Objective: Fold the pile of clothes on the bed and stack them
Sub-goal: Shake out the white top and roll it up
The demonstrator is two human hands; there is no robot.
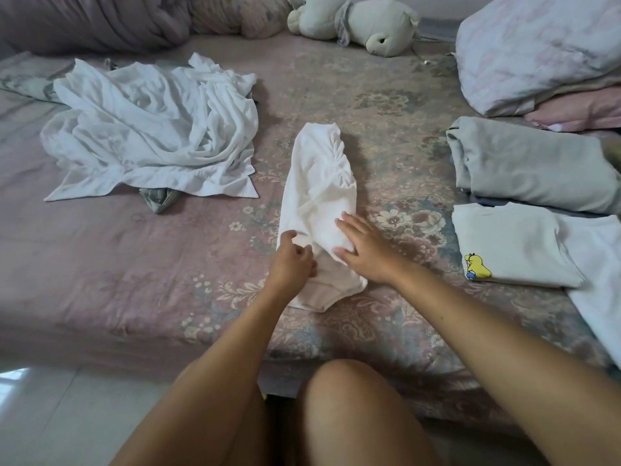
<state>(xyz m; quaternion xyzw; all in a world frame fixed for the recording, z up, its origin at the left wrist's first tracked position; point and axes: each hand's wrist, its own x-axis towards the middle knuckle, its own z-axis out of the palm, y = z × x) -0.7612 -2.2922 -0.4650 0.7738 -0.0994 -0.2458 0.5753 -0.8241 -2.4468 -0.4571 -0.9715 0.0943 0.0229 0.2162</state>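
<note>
My knees sit at the near edge of the bed [141,264]. Just beyond them the white garment [319,196] lies lengthwise on the floral cover, partly folded into a narrow strip. My left hand [292,264] has its fingers curled, pinching the cloth near its lower end. My right hand [363,250] lies flat on it beside the left, fingers straight and pressing down. To the right rest a folded white shirt [517,243] with a yellow cartoon print and, behind it, a folded grey garment [534,166]. Farther left lies the unfolded white pile [151,129]. At the far edge are a plush toy [366,25] and pillows [537,48].
</note>
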